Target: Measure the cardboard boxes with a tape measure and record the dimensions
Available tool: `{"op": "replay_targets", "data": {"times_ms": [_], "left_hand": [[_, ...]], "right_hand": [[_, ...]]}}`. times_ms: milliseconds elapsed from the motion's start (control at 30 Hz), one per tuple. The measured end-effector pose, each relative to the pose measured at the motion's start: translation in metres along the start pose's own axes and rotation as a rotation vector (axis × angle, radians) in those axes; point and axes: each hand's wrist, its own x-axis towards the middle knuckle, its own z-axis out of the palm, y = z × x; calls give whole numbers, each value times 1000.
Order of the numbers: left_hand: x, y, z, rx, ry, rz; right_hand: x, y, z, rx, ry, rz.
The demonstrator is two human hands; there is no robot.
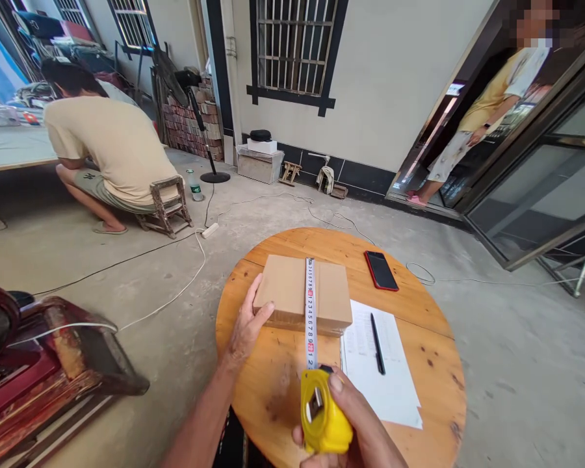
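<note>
A brown cardboard box (287, 283) lies on a round wooden table (433, 364). My left hand (247, 318) grips the box's left end, thumb on the near top edge and fingers along the side. In my right hand (361, 416) is a yellow tape measure (327, 416), held in front of the box. Its white blade (311, 312) is drawn out and runs across the box top, with the hooked end at the far edge. Right of the box lie sheets of white paper (400, 396) with a black pen (377, 344) on top. Part of the paper is hidden behind the box.
A phone with a red case (381, 270) rests near the table's far right edge. One person (112, 143) sits on a small wooden chair (168, 208); another (492, 97) stands in the doorway. Cables (202, 260) cross the floor. A fan (199, 117) stands behind.
</note>
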Motion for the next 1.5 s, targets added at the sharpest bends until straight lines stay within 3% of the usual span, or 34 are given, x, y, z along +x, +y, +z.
{"op": "replay_targets", "data": {"times_ms": [133,367,900,1100,1200,1333,1500], "left_hand": [[2,-5,7,-1,72,41],[3,-1,8,32,112,28],[3,2,8,110,108,25],[3,4,8,133,96,7],[1,8,4,171,147,56],[-8,29,-4,299,308,188],[-18,63,-4,112,171,188]], "right_hand": [[5,0,2,-69,-24,3],[13,10,-1,-58,-123,-116],[21,21,-1,89,-189,-126],[17,14,-4,-8,-169,-209],[13,7,-16,-107,-215,-273],[-2,-2,-48,-309,-310,-183],[-23,-12,-71,-579,-389,-132]]}}
